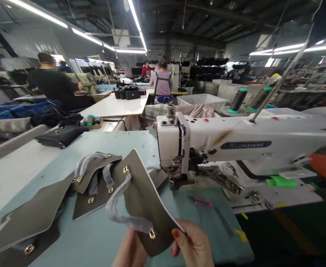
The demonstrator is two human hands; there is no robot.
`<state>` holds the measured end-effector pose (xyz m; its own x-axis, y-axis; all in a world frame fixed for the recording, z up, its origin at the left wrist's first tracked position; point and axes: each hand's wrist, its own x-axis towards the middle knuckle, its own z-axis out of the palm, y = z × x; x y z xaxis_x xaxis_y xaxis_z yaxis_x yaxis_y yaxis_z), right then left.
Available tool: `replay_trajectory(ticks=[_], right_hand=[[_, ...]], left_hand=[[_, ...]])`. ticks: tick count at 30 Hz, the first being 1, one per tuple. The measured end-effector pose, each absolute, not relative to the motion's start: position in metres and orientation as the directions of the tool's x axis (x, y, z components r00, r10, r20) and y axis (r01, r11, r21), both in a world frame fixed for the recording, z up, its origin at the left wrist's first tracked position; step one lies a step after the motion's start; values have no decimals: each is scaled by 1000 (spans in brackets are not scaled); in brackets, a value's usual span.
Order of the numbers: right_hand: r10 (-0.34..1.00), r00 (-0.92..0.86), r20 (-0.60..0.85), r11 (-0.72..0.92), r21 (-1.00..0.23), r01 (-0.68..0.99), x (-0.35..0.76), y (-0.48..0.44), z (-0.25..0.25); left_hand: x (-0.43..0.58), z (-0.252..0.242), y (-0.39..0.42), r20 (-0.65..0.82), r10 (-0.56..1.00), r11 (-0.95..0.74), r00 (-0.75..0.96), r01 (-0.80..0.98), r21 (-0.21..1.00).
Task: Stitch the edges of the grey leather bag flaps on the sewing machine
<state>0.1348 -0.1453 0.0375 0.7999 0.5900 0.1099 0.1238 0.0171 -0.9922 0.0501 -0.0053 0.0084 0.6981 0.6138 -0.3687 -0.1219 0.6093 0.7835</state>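
Observation:
A grey-brown bag panel (pixel 140 189) with pale edges is tilted up in front of me. Its strap handle (pixel 115 207), wrapped in clear film, loops between two gold buckles. At the panel's lower right edge, my right hand (pixel 195 243) pinches it between thumb and fingers. My left hand (pixel 132 248) is closed at the lower left edge, its fingertips hidden behind the panel. More panels with wrapped handles (pixel 96 172) lie overlapping to the left, and another stack (pixel 32 215) sits nearer me. A white sewing machine (pixel 249 141) stands to the right.
Thread snips (pixel 200 201) with a pink handle lie on the blue-green tabletop (pixel 179 218) below the machine head. Dark thread cones (pixel 237 101) stand behind the machine. A black bag (pixel 61 136) rests at left. Co-workers (pixel 163 79) sit farther off beyond a white table (pixel 118 105).

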Motion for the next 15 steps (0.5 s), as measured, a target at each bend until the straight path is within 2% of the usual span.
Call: replay_trajectory(ticks=[1, 3, 5, 9, 11, 15], right_hand=[[603, 796, 60, 13, -998, 65, 137, -140, 33], [609, 792, -38, -22, -999, -32, 144, -133, 25], [598, 795, -102, -85, -994, -64, 153, -129, 21], [659, 747, -91, -190, -981, 47, 175, -122, 22], [681, 726, -101, -195, -980, 46, 184, -115, 24], [641, 755, -137, -175, -984, -30, 198, -96, 26]], left_hand=[[60, 7, -3, -440, 544, 689, 714, -82, 720], [77, 11, 3, -518, 505, 762, 691, -75, 644], [90, 21, 12, -516, 542, 737, 664, -79, 672], [109, 40, 38, -449, 561, 651, 696, -36, 758], [119, 44, 53, -434, 563, 617, 703, -8, 787], [141, 45, 79, -402, 526, 560, 749, 50, 827]])
